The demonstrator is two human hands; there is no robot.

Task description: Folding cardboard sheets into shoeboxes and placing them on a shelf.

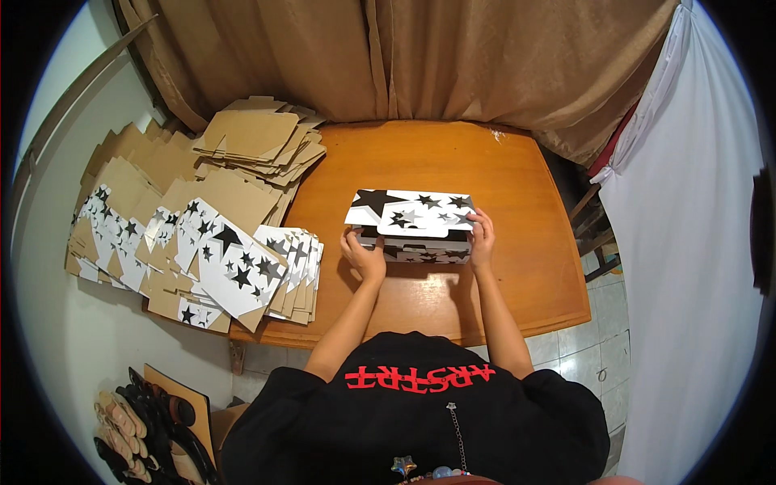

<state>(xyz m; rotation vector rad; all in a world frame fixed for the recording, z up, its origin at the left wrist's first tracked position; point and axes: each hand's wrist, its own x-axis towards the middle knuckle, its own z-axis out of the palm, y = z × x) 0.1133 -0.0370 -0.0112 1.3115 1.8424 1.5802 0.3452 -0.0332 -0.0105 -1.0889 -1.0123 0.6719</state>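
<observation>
A white cardboard box [424,214] printed with black and grey stars stands near the front of the wooden table. Its hinged lid is partly raised, with a dark gap below the front flap. At the box's left front corner, my left hand [365,259] grips the side, its thumb on the front wall. My right hand [482,241] holds the right end, fingers up by the lid's edge and the thumb hidden from view. What is inside the box cannot be seen.
Stacks of flat brown cardboard blanks [250,133] and star-printed blanks [238,267] cover the table's left side. Beyond the table [517,267] hang brown curtains [436,65], and a white cloth [679,242] hangs at the right. Shoes [153,428] lie low at the left.
</observation>
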